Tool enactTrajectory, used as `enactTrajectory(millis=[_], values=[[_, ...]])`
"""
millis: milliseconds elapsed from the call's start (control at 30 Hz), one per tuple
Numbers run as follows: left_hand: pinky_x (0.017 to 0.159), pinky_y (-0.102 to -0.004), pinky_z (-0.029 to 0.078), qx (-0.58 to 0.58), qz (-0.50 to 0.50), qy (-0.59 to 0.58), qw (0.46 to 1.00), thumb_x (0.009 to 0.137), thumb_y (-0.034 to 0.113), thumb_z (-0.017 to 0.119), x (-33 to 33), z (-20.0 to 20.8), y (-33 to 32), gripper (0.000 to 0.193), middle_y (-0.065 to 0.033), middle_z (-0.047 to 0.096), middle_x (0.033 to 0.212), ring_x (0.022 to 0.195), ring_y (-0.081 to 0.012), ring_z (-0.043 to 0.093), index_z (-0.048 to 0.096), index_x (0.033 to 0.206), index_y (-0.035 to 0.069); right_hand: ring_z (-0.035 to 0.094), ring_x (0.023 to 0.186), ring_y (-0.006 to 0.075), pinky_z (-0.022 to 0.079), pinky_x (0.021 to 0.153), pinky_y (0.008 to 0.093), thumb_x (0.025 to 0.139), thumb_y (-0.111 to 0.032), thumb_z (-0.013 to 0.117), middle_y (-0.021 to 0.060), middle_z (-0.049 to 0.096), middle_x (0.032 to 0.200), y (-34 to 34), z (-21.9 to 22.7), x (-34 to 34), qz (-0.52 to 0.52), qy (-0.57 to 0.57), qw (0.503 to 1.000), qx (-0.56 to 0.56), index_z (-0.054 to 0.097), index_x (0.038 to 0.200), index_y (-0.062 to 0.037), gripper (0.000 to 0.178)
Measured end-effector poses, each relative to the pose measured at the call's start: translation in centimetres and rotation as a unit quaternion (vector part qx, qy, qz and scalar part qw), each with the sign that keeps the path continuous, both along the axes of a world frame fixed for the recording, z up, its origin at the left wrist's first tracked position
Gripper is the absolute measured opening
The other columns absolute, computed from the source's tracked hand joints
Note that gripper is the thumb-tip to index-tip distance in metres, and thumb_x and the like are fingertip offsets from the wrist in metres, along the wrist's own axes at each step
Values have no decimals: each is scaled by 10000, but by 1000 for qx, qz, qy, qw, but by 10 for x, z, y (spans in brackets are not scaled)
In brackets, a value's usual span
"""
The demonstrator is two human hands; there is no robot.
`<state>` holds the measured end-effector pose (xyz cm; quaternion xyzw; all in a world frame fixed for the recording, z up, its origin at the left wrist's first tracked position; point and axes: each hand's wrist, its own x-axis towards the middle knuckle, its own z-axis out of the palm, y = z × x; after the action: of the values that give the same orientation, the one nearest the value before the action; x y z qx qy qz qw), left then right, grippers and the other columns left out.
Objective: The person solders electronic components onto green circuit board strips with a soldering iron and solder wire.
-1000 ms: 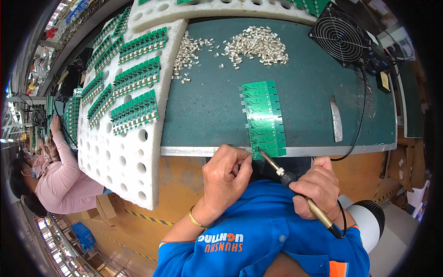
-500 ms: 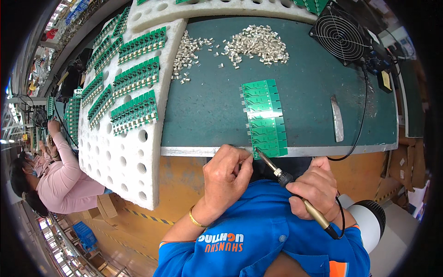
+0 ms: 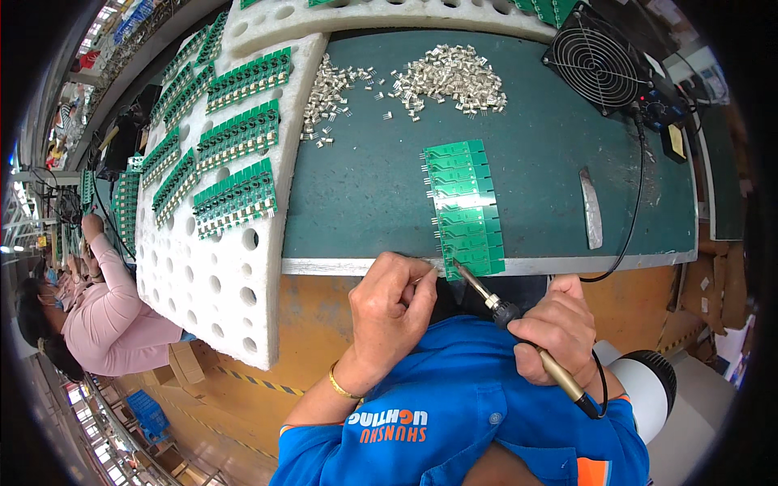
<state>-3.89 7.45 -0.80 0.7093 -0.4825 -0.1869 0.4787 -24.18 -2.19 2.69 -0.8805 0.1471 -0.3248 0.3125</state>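
A green circuit board panel [image 3: 463, 206] lies at the front edge of the table, with rows of metal pins along its left side. My right hand [image 3: 557, 332] is wrapped round a soldering iron [image 3: 490, 300], whose tip points at the panel's near end. Just left of that end, my left hand [image 3: 391, 306] is closed, thumb and forefinger pressed together. Whatever those fingers pinch is too small or hidden to make out.
Small white connectors [image 3: 454, 77] lie heaped at the back. Finished-looking boards [image 3: 237, 198] stand on white foam [image 3: 235, 279] to the left. A fan [image 3: 596, 61], a metal strip [image 3: 592, 209] and the iron's cable are at right. Another person [image 3: 105, 312] sits far left.
My left hand has drawn back slightly to the left, away from the panel. The soldering iron and right hand have shifted slightly right. The panel stays in place.
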Motion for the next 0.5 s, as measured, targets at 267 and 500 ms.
enactTrajectory(millis=[267, 500], values=[[465, -276, 427, 11, 3, 10, 1000, 781, -40, 705, -2, 2, -4, 72, -75, 584, 714, 480, -126, 515, 661, 812, 7, 548, 527, 174, 373, 613, 337, 822, -179, 727, 21, 609, 649, -4, -6, 4, -7, -28, 1000, 10, 656, 938, -54, 185], [469, -286, 438, 23, -4, -3, 1000, 774, -28, 707, -1, 5, -6, 70, -82, 591, 721, 479, -147, 527, 674, 822, 12, 547, 533, 180, 377, 612, 342, 773, -106, 718, 27, 610, 649, -10, -5, 5, -10, -36, 998, 42, 663, 891, -54, 140]])
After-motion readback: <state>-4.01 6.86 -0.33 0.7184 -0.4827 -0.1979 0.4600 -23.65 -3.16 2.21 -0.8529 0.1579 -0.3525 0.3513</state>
